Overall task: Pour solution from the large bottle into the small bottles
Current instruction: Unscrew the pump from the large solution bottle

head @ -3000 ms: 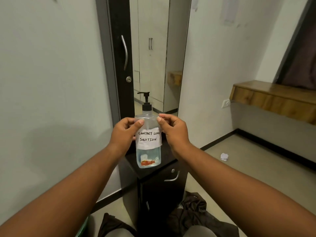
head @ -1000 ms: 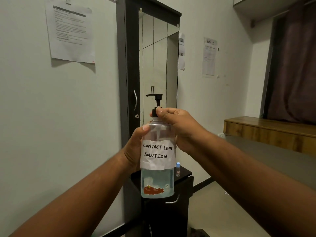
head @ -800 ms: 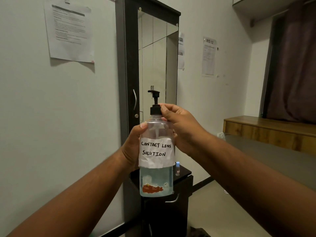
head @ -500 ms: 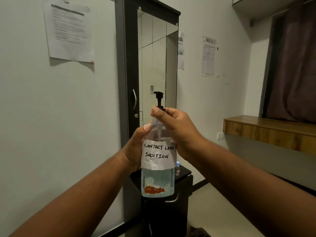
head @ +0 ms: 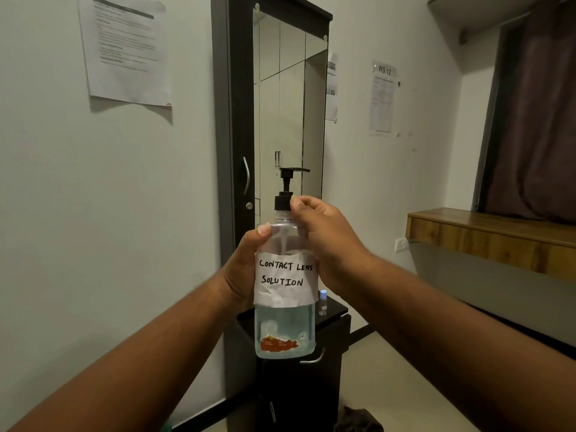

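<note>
The large clear bottle [head: 285,325], about half full of liquid, is held upright in front of me; its white paper label reads "CONTACT LENS SOLUTION". My left hand [head: 243,272] wraps around its body from the left. My right hand [head: 324,241] pinches the collar of the black pump cap [head: 285,194], whose spout points right. A small bottle [head: 323,303] with a blue cap stands behind on the black cabinet top [head: 335,310], partly hidden by the large bottle.
A tall black cabinet with a mirror door [head: 286,104] stands against the wall ahead. A wooden shelf [head: 489,232] juts out on the right under a dark curtain. Papers hang on the walls. Dark cloth [head: 358,420] lies on the floor.
The pump spout has turned from pointing left to pointing right while my right hand twists the cap. The bottle has stayed raised in my left hand.
</note>
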